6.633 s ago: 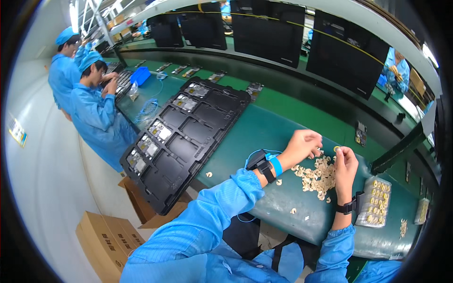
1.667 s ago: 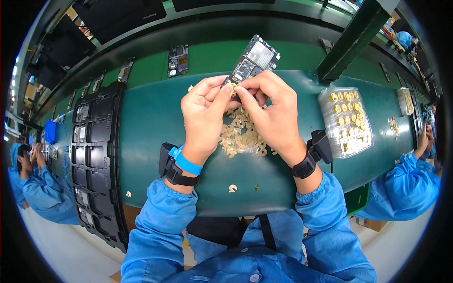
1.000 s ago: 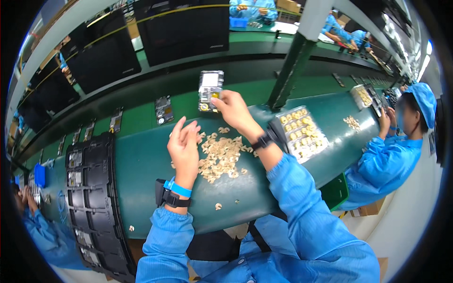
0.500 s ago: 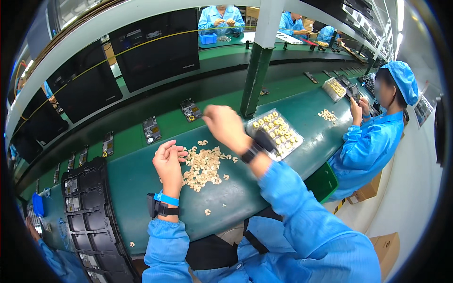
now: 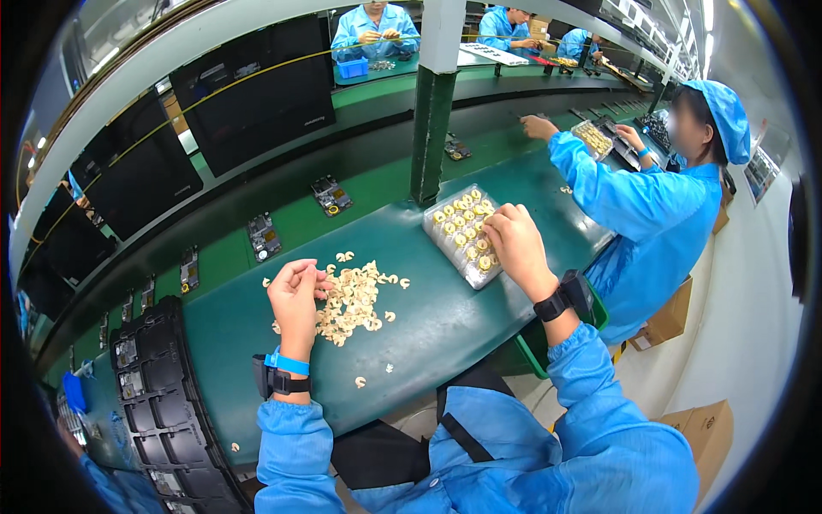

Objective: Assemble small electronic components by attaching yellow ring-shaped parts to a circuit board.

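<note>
My left hand [image 5: 294, 300] hovers at the left edge of a loose pile of small cream C-shaped pieces [image 5: 349, 300], its fingers curled together. Whatever its fingertips hold, if anything, is too small to make out. My right hand [image 5: 521, 250] is over the right side of a clear plastic tray [image 5: 469, 272], fingertips pinched down among its contents. Rows of small round parts with yellow rings [image 5: 461, 224] fill this tray. The right fingertips partly cover the parts beneath them, so what they grip is hidden.
Circuit boards [image 5: 264, 236] lie spaced along the green belt beyond the bench. A black compartment tray [image 5: 163, 403] stands at left. A green post [image 5: 432, 137] rises behind the clear tray. At right, a co-worker [image 5: 659, 197] reaches across the belt; a green bin [image 5: 533, 353] sits below the bench edge.
My right hand has swung from above the belt, right and nearer, down onto the clear tray. My left hand stays by the pile. The co-worker has stretched an arm toward the belt.
</note>
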